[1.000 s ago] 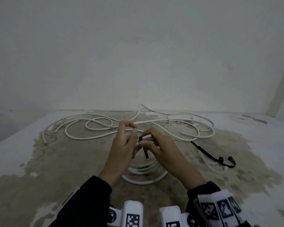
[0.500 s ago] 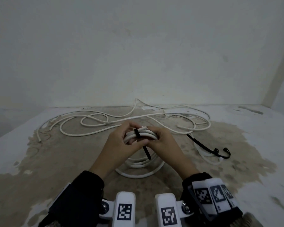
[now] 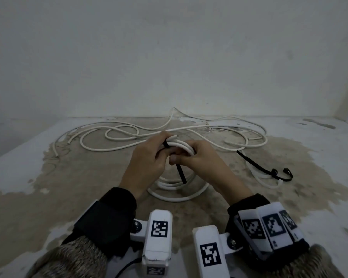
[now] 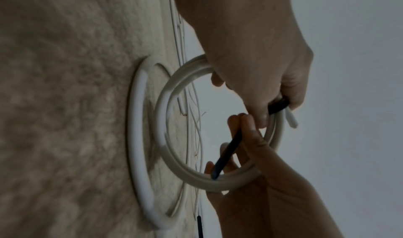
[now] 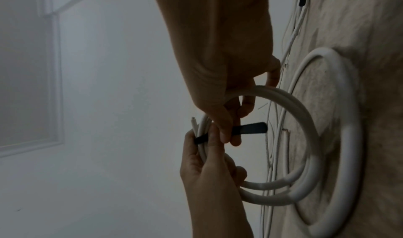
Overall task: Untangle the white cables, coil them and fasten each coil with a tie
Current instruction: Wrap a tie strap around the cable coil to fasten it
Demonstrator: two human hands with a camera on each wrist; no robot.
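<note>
White coil (image 3: 181, 146), black tie (image 3: 180, 173) gripped by both hands near table centre.

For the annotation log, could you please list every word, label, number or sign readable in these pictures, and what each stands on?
None can be read.
The white wrist mounts carry only black-and-white square marker patterns, not letters or digits.
Small dark marks low on the right wrist's blocks are too small to read.
White cable coil, black tie, wall: no text visible.

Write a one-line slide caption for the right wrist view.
Both hands hold a white cable coil upright above the floor while the right hand pinches a black tie wrapped around its strands.
</note>
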